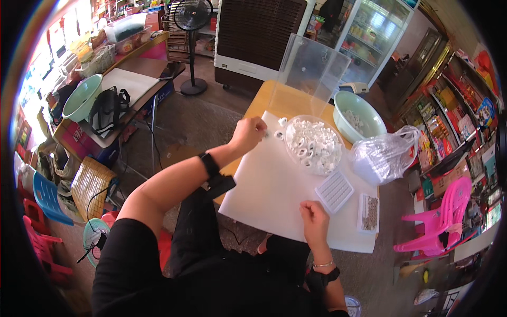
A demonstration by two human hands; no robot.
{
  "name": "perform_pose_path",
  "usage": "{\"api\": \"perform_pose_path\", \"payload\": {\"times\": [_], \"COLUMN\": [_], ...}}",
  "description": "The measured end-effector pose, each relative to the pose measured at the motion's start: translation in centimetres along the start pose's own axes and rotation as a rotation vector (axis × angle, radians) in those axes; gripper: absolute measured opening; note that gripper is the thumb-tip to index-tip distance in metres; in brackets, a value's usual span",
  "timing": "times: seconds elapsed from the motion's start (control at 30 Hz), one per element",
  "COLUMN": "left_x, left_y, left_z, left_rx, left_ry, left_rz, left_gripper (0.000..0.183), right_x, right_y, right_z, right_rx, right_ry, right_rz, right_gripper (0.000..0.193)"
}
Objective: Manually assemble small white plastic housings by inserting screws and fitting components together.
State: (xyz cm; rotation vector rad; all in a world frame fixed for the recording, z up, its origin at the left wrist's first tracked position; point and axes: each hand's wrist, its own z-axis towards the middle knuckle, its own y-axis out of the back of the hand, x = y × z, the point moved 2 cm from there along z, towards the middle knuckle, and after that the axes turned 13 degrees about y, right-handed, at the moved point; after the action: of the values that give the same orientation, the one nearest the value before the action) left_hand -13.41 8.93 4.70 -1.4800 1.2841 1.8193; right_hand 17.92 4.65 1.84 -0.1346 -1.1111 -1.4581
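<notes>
Just left of the frame's centre, in its upper half, the left hand (pixel 248 136) is poised above the white sheet (pixel 264 185), fingers curled; whether a piece is pinched there cannot be told. Just right of it lie a few loose white pieces (pixel 279 134), best picked up singly, with a light fingertip grip. Next comes the heap of white pieces (pixel 314 142), right of centre, in a clear round dish (pixel 321 173); the rim is best left unbumped. Below it, at lower centre-right, the right hand (pixel 315 219) is held well apart from the left, thumb and fingers bent in; again, no grip can be confirmed. Beside it sits the slotted tray (pixel 334 192), then, further right, the box of small grey parts (pixel 368 213), where a wide sweep of the wrist is probably best avoided, lest it be tipped.
</notes>
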Motion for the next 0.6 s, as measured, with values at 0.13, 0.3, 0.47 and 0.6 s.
{"api": "perform_pose_path", "payload": {"times": [0.13,0.3,0.47,0.6], "left_x": [1.1,-0.2,-1.0,-1.2], "left_y": [-1.6,-3.6,-5.3,-8.0], "left_z": [7.4,10.1,17.0,20.9], "left_rx": [-0.132,0.023,0.138,0.567], "left_ry": [-0.119,-0.116,-0.234,-0.412], "left_rz": [0.205,0.301,0.308,0.405], "left_gripper": [0.011,0.013,0.017,0.024], "right_x": [-1.1,-1.2,-1.6,-1.2], "right_y": [-0.2,0.8,0.8,0.8], "right_z": [-0.4,-0.1,-0.4,-0.2], "right_rx": [0.026,-0.006,-0.001,0.017], "right_ry": [-0.026,-0.144,-0.238,-0.232], "right_rz": [0.086,0.213,0.272,0.235], "right_gripper": [0.006,0.006,0.005,0.004]}}
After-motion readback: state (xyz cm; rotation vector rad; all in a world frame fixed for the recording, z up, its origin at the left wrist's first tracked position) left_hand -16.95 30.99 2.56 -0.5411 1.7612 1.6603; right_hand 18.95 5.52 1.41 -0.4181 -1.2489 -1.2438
